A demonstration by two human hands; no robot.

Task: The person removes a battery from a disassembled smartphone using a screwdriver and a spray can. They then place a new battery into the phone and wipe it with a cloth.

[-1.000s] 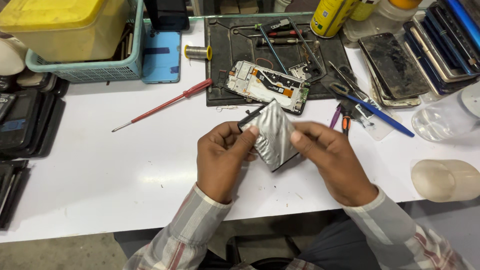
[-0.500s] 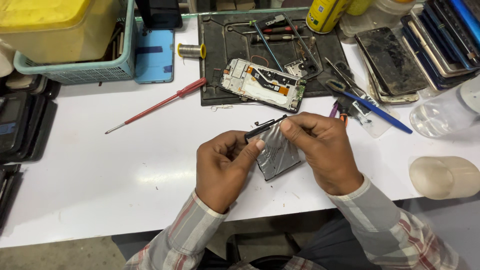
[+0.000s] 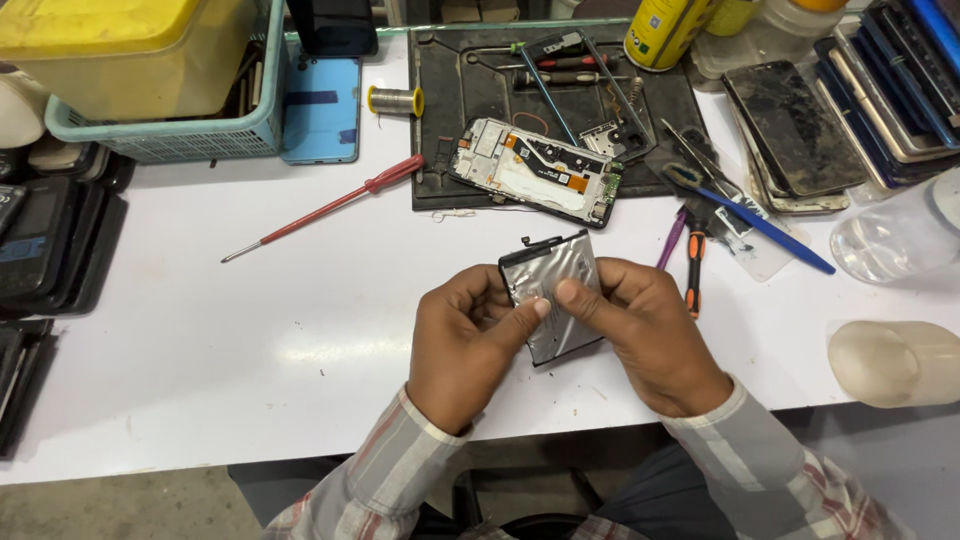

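- Near table edge: left hand [image 3: 462,345] and right hand [image 3: 640,330] both clamp silver phone battery [image 3: 553,290], thumbs pressing its face.
- Step looks like inspecting the battery; opened phone frame [image 3: 535,180] lies far on black mat [image 3: 450,110].

Your one head camera looked steeply down from above the near edge of the bench [image 3: 250,380], facing the black work mat [image 3: 450,100] at its far side, close enough that the bench filled the frame.
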